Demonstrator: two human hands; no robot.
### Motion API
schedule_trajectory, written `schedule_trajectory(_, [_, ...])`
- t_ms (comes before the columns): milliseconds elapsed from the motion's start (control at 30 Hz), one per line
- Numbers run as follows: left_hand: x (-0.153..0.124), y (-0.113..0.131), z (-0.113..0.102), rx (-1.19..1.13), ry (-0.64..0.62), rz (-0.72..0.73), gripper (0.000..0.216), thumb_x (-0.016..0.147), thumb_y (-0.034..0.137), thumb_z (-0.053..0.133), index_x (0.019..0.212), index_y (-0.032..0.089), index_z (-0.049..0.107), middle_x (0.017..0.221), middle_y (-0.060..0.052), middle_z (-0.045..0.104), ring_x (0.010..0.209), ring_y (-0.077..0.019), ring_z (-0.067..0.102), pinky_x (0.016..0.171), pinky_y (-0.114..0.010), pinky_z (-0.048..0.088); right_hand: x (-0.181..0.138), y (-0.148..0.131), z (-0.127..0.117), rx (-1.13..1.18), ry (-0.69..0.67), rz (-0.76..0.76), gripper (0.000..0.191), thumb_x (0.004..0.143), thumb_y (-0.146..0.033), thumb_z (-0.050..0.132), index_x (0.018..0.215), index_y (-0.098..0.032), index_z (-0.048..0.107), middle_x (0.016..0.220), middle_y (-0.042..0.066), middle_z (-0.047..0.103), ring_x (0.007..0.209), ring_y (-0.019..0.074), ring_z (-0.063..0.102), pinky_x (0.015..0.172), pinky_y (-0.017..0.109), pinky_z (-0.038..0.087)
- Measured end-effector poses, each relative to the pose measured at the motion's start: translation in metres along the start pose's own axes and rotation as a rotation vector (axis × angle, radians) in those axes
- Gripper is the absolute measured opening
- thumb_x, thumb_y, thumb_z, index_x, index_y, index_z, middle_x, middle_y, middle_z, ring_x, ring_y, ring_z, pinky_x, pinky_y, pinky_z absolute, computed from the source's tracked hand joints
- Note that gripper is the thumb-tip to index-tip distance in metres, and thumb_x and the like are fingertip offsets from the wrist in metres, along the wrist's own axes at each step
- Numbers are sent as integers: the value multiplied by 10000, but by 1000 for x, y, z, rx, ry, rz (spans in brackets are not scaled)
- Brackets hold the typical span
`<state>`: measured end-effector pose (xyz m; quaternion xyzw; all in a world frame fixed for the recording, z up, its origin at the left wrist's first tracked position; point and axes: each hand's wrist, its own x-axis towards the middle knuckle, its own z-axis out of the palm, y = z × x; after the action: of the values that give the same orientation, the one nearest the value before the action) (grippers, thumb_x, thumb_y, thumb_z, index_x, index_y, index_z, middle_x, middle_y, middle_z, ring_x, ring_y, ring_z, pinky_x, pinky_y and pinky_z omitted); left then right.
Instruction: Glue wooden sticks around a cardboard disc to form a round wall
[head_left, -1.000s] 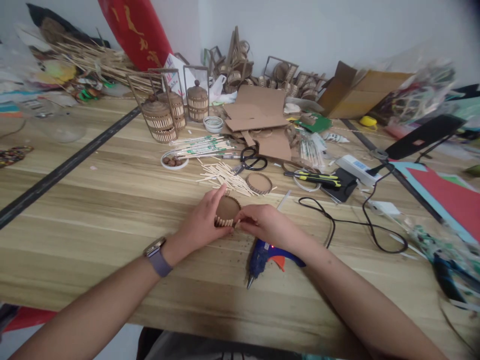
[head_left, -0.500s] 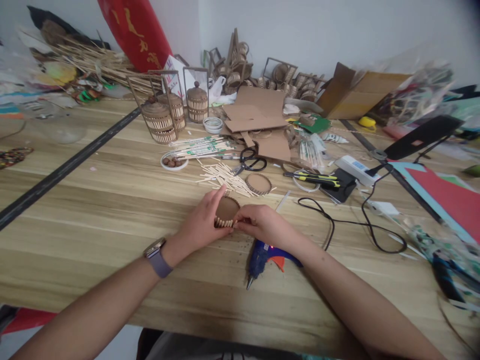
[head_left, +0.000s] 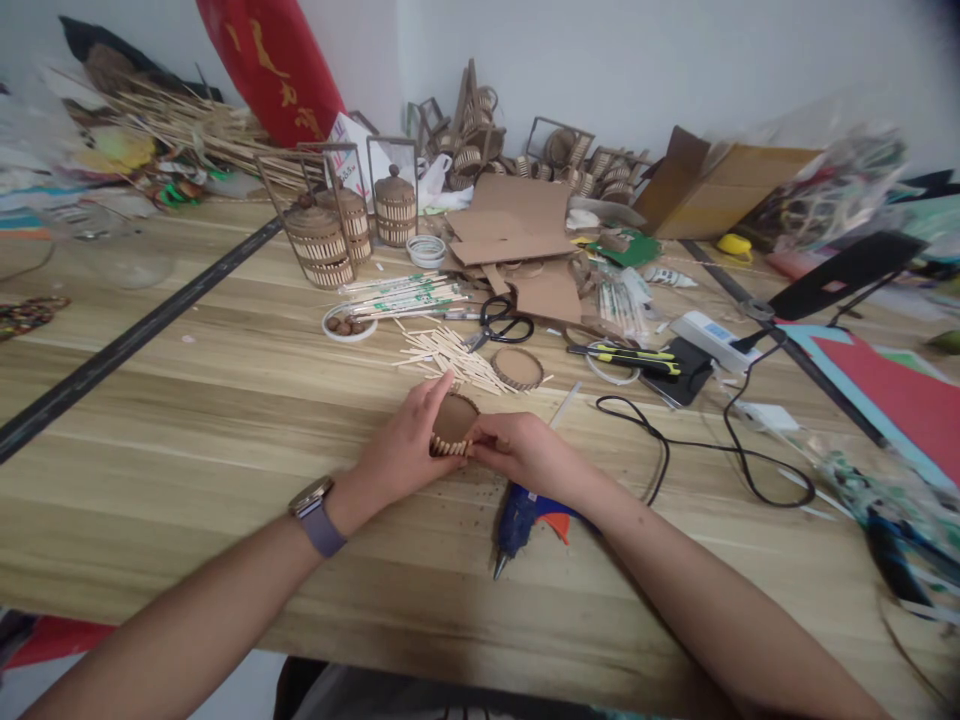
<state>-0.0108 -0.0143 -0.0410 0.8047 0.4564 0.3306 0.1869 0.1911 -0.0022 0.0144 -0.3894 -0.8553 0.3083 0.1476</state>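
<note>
A round cardboard tray (head_left: pixel 456 416) with short wooden sticks standing along its near rim rests on the table between my hands. My left hand (head_left: pixel 411 432), with a watch on the wrist, curves around the tray's left side, thumb along the front. The fingers of my right hand (head_left: pixel 517 448) are pinched at the tray's right front edge, by the last sticks; whether a stick is between them is hidden. Under my right wrist lies a blue glue gun (head_left: pixel 514 520), its nozzle toward me. A second round cardboard piece (head_left: pixel 517 368) sits just beyond, beside loose sticks (head_left: pixel 450 352).
Black scissors (head_left: pixel 507 322), a yellow-black utility knife (head_left: pixel 637 358) and a dish of brown beads (head_left: pixel 349 324) lie farther back. Finished stick baskets (head_left: pixel 395 208) with tall handles stand behind, near cardboard sheets (head_left: pixel 517 225). A black cable (head_left: pixel 697 443) loops across the right side.
Almost nothing differs. My right hand has shifted very slightly at the tray's edge; my left hand keeps its place around the tray.
</note>
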Motion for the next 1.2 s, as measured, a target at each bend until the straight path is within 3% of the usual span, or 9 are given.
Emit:
schedule_trajectory(300, [0, 0, 0, -3, -12, -7, 1176, 669, 256, 860, 1541, 314, 73, 1492, -166, 361, 1407, -372, 357, 1131, -598, 354, 1, -3, -1, -16, -20, 20, 88, 870, -111, 607, 828, -157, 669, 754, 10, 677, 680, 123, 571, 629, 216, 371])
schedule_trajectory(367, [0, 0, 0, -1, -7, -2, 1147, 701, 270, 840, 1540, 317, 60, 1479, -164, 376, 1395, -366, 374, 1121, -597, 366, 0, -5, -5, -32, -38, 19, 87, 864, -127, 632, 928, -152, 685, 788, 21, 686, 701, 132, 582, 643, 226, 383])
schedule_trajectory(467, [0, -2, -1, -6, -9, -1, 1132, 722, 266, 824, 1541, 321, 43, 1480, -163, 373, 1395, -362, 374, 1118, -593, 370, -4, -10, -16, -37, -37, 46, 249, 865, -180, 656, 1112, -150, 648, 797, 17, 680, 677, 133, 580, 627, 230, 390])
schedule_trajectory(600, [0, -1, -2, 2, 12, 17, 1181, 686, 250, 848, 1540, 319, 36, 1513, -160, 333, 1425, -370, 326, 1149, -598, 323, -19, -9, -34, -136, -5, 69, 90, 900, -239, 602, 860, -171, 646, 699, -6, 607, 602, 125, 517, 576, 231, 350])
schedule_trajectory(700, [0, 3, -2, 42, 56, 8, 1228, 638, 285, 887, 1538, 308, 52, 1525, -175, 305, 1439, -394, 295, 1164, -621, 288, -39, -2, -47, -212, -119, 81, 243, 921, -319, 574, 718, -188, 585, 667, -4, 575, 584, 129, 488, 562, 241, 322])
schedule_trajectory(900, [0, 11, 3, 83, 102, -74, 1236, 614, 268, 901, 1529, 298, 70, 1557, -196, 211, 1458, -428, 241, 1150, -631, 310, -73, 12, -57, -225, -346, 221, 202, 811, -335, 725, 874, -204, 584, 827, 19, 644, 692, 173, 568, 608, 257, 363])
schedule_trajectory(1033, [-1, 11, 4, 102, 108, -92, 1187, 659, 226, 859, 1527, 321, 56, 1557, -186, 191, 1464, -413, 233, 1138, -628, 333, -75, 15, -46, -194, -354, 264, 205, 755, -214, 744, 861, -204, 568, 891, 32, 663, 766, 198, 597, 648, 267, 398])
schedule_trajectory(1200, [-1, 9, 4, 119, 118, -60, 1180, 670, 203, 842, 1530, 319, 41, 1539, -188, 225, 1456, -398, 255, 1152, -627, 306, -75, 14, -42, -134, -329, 187, 61, 844, -185, 623, 900, -199, 602, 951, 61, 676, 866, 224, 621, 737, 296, 452])
